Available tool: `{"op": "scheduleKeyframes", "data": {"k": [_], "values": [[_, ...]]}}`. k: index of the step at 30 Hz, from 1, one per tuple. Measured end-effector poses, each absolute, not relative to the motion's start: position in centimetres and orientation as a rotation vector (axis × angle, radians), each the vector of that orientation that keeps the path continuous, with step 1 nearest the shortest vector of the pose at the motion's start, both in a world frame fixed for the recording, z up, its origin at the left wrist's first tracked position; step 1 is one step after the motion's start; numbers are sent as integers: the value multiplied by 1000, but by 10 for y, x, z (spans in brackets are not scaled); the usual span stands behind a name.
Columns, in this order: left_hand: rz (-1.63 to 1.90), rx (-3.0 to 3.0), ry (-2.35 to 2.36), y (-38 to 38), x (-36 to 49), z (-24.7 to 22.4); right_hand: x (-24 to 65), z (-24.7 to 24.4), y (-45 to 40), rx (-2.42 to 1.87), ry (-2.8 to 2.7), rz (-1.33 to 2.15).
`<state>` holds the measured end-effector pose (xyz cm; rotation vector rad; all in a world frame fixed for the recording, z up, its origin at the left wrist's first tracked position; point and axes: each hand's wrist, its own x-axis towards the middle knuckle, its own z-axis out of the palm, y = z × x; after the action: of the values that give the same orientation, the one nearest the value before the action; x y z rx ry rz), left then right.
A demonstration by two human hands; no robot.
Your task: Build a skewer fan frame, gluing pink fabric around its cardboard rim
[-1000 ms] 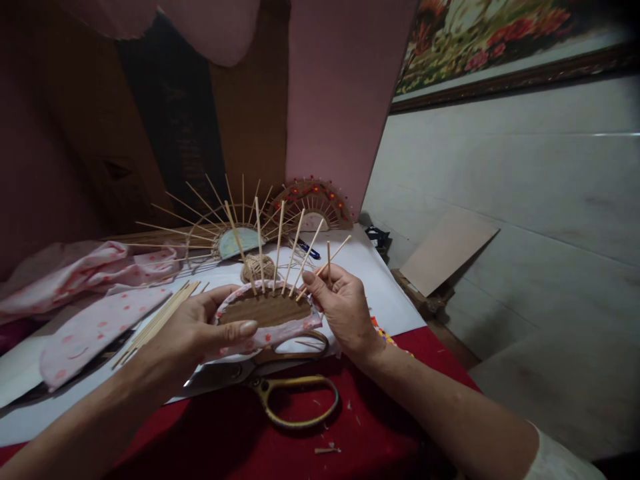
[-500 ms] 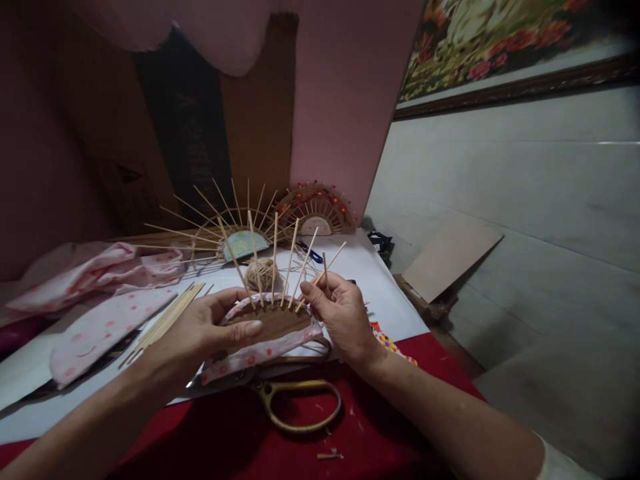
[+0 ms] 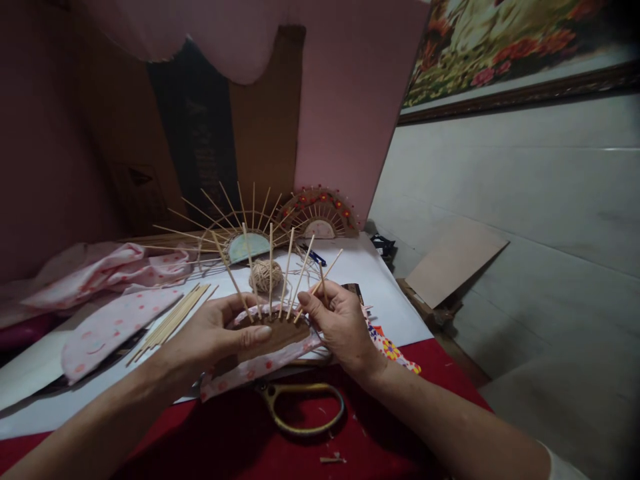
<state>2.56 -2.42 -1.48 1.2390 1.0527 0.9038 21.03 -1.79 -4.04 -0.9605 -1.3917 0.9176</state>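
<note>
My left hand (image 3: 220,333) grips the left side of a half-round brown cardboard piece (image 3: 283,339), thumb flat across its face. Pink floral fabric (image 3: 245,381) wraps the cardboard's edge. Several thin wooden sticks (image 3: 271,267) stand fanned out along its curved top. At the right end, my right hand (image 3: 345,327) pinches another wooden stick (image 3: 332,264) between thumb and fingers, its lower tip at the cardboard's edge. A second, shorter stick (image 3: 323,283) also rises from that hand. Scissors (image 3: 300,388) lie just below the cardboard, their blades mostly hidden.
Behind my hands sit a ball of twine (image 3: 266,275), a stick fan with a pale green centre (image 3: 249,247) and a flower-trimmed fan (image 3: 320,230). To the left are a bundle of sticks (image 3: 173,320), a fabric-covered half-round (image 3: 117,330) and crumpled pink fabric (image 3: 120,270).
The camera view has shifted slightly, so the background sits a little lower and further right. The cardboard is tilted slightly differently; both hands keep their holds.
</note>
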Motion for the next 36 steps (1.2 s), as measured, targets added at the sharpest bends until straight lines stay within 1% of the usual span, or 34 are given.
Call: {"op": "scheduleKeyframes", "data": {"k": [6,15,25,36], "values": [[864,1191,1039,-28,29,-12,207,-40,-22,-941,-1394,971],[707,1269,970,-23,23,-16,206,-42,-25,-972,-1412,975],[638,1309,899,-22,19,-19,206,-44,-24,-961,-1413,992],[617,1222,830,-28,21,-8,206,-40,-26,-966,-1412,997]]}}
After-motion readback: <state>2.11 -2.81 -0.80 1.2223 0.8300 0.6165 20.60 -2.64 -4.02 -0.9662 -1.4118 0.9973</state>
